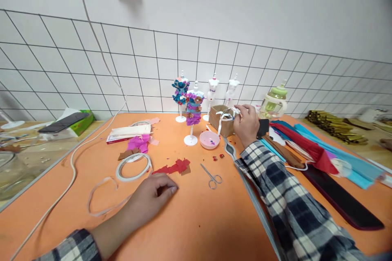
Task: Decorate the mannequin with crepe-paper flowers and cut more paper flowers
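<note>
My left hand (153, 193) rests on the orange table (199, 228), fingers curled loosely over a small red-brown paper scrap (163, 189), beside the torn red paper pieces (176, 166). My right hand (246, 124) reaches to the small brown cardboard box (221, 119) at the back, fingers pinched on something white at the box's rim, seemingly the white ribbon (225, 115) draped over it. Small scissors (212, 177) lie between my arms. Two decorated little mannequins (193, 110) and two bare white ones (212, 89) stand behind the box.
A tape ring (134, 166), loose tape strip (101, 200), pink paper (139, 143), pink bowl (209, 139), white cable (73, 163) and metal ruler (254, 200) lie about. Coloured crepe sheets (321, 147), a black strip (339, 197) and a green-lidded bottle (274, 104) are at right. A phone (63, 122) lies left.
</note>
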Available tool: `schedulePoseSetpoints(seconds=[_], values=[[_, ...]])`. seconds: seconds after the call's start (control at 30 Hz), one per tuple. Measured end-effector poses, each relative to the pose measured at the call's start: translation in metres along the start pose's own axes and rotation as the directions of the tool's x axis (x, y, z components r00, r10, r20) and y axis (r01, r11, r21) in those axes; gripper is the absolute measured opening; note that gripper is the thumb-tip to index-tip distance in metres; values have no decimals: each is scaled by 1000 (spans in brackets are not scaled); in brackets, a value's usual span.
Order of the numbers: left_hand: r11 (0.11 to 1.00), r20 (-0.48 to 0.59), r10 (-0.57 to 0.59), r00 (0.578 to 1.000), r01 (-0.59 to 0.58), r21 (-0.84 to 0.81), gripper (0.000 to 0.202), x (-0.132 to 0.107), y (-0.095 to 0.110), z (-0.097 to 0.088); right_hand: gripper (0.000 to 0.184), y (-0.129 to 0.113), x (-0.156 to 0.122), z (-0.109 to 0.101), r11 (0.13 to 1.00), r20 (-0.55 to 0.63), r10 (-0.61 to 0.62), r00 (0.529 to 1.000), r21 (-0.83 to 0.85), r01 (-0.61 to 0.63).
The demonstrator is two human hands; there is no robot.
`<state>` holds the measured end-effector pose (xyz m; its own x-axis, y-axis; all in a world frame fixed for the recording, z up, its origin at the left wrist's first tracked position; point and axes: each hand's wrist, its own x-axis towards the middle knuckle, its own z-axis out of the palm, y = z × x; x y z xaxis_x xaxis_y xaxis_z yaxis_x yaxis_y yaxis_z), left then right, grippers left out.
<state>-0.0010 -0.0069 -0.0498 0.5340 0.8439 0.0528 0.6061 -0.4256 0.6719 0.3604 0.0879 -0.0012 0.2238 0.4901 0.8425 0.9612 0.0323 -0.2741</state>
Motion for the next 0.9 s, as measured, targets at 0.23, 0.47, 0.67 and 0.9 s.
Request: schedulePoseSetpoints(seconds=[0.23, 0.47, 0.67, 0.9], values=[[998, 10, 50, 999, -50, -39, 27, 0, -8, 0, 24, -48, -40, -25, 974, -46, -101, 994, 199, 108], [979, -175, 186, 967, -167, 117, 31, 2, -14, -24, 24, -99, -83, -65, 950, 640, -306, 705, 155, 272], [938, -469, 125, 874, 50, 343, 38, 6, -47, -81, 26, -113, -97, -85, 952, 927, -72, 368, -46, 303], [852, -519, 32, 854, 248, 461, 46, 24, -96, -106, 34, -127, -98, -98, 954, 954, 46, 297, -130, 270]])
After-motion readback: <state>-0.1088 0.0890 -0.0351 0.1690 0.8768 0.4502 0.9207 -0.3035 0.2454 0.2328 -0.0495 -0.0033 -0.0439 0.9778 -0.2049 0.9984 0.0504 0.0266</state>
